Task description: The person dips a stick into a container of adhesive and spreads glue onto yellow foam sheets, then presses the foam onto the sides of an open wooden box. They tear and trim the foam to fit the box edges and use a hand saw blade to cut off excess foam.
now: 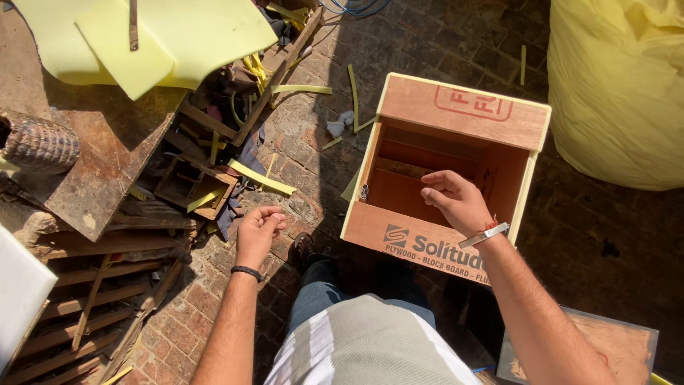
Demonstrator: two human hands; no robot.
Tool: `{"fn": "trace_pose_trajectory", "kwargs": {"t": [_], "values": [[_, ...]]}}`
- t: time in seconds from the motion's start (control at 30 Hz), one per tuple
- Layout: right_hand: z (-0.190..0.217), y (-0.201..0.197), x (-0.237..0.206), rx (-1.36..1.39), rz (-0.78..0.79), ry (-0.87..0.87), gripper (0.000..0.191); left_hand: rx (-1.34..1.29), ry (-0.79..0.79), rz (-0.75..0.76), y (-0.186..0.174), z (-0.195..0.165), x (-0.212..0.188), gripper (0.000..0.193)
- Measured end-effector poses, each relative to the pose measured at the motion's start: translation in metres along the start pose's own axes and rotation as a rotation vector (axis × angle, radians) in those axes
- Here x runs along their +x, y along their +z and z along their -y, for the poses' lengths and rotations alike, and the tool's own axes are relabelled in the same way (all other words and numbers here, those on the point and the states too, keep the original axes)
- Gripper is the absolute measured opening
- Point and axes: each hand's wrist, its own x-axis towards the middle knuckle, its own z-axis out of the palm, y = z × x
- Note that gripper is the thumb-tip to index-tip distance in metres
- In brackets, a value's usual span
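Right hand (456,201), fingers loosely curled and empty, rests over the near wall of an open square plywood box (456,114) on the brick floor (306,142). Left hand (258,229), half-closed, hovers empty beside it.

Both arms bare, reaching fwd from the body. Left hand (258,229) sits lower left, fingers curled in loosely toward the thumb, tips pinched close (can't tell if anything's betw. them); dark band round the wrist. Right hand (456,201) is out further, palm down, fingers half bent and spread a bit, thumb tucked under. Metal bangle plus red thread on that wrist. Right forearm runs diag. from lower right.
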Motion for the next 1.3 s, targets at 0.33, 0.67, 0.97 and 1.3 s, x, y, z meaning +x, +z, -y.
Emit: {"fn": "trace_pose_trajectory", "kwargs": {"t": [0.33, 0.67, 0.97, 1.3], "values": [[0.074, 0.17, 0.037, -0.131, 0.052, 0.125, 0.033, -0.052, -0.017, -0.055, -0.131, 0.004, 0.077, 0.019], [0.16, 0.333, 0.137, -0.055, 0.426, -0.137, 0.031, -0.283, 0.072, -0.163, -0.256, -0.006, 0.117, 0.022], [0.212, 0.438, 0.217, -0.261, 0.683, -0.218, 0.029, -0.512, -0.15, -0.496, -0.321, 0.034, 0.099, 0.038], [0.343, 0.577, 0.243, -0.973, 0.854, -1.051, 0.048, -0.594, -0.033, -0.577, -0.372, 0.019, 0.158, 0.036]]}}
